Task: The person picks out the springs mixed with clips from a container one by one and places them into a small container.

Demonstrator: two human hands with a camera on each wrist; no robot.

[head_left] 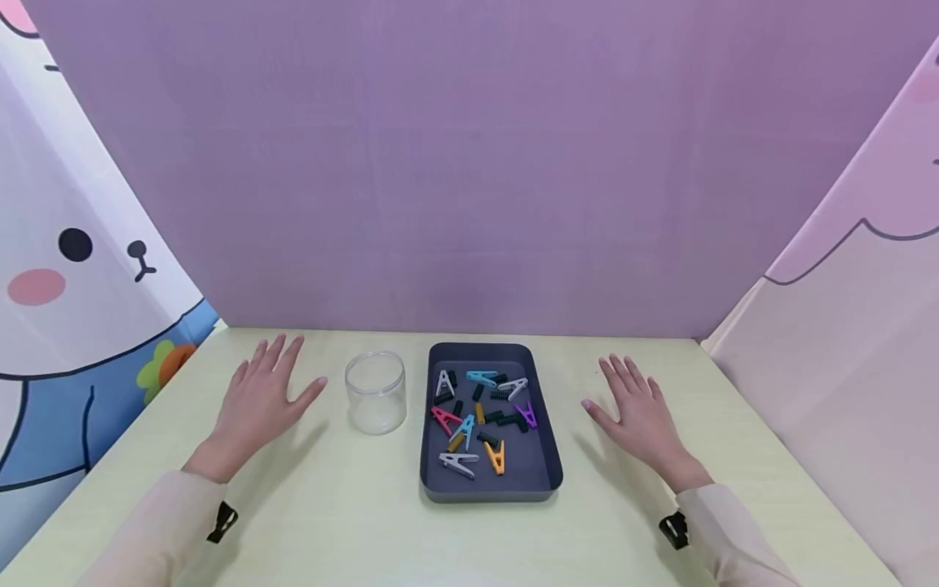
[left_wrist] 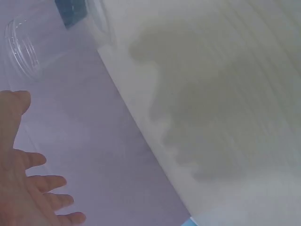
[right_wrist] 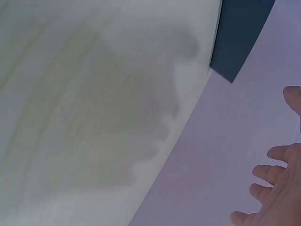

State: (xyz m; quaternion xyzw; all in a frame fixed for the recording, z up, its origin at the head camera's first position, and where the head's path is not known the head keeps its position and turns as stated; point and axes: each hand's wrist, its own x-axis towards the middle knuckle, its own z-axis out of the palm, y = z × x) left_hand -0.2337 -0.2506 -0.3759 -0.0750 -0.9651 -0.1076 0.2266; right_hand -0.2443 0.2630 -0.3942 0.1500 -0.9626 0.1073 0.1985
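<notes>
My left hand [head_left: 257, 408] hovers over the table with straight, spread fingers, left of a clear round jar [head_left: 376, 399], and touches nothing. Likewise my right hand [head_left: 638, 412] is held above the table, fingers extended, right of a dark grey tray [head_left: 543, 473]. Inside the tray lie several small spring clips: a red clip [head_left: 444, 420], an orange clip [head_left: 495, 458], a purple clip [head_left: 526, 414], blue ones such as this blue clip [head_left: 481, 377], and grey ones like this grey clip [head_left: 458, 464]. Among them are dark green ridged pieces [head_left: 487, 439] and brownish-yellow pieces [head_left: 480, 413]. The jar shows no contents.
The pale table [head_left: 330, 522] ends at a purple cloth backdrop [head_left: 469, 179]. A cartoon-print cloth [head_left: 88, 326] hangs at the left, and a pink and white cloth [head_left: 844, 367] at the right. The jar stands close to the tray's left side.
</notes>
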